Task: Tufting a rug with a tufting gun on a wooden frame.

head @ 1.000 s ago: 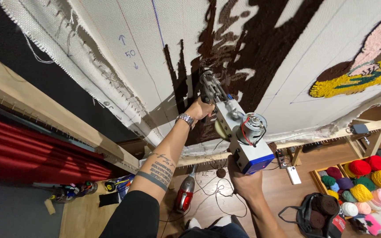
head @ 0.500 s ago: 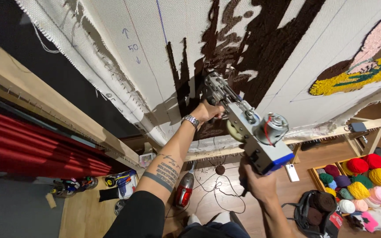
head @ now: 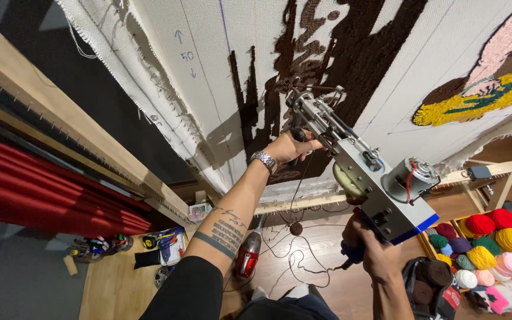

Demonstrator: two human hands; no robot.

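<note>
Holding a tufting gun up against the cloth, the person has both hands on it. The left hand is curled round the front grip near the needle end, a wristwatch on that wrist; the right hand is clenched round the blue rear handle under the motor. The gun's tip sits at the edge of the brown tufted patch, high on the stretched cloth, which is pinned to a wooden frame.

Risks, as I judge them: the needle end is just beside the left fingers, so a slip of that grip could bring them against the moving parts. Pushing unevenly or at a slant could tear the cloth or leave a ragged line beside the brown area. A cord trails on the floor below, near the feet, and could snag or trip.

Counted: one gun, two hands, one watch, one frame. One red handheld vacuum stands on the floor. Yarn balls fill a box at the right: roughly a dozen, too crowded to count exactly.
</note>
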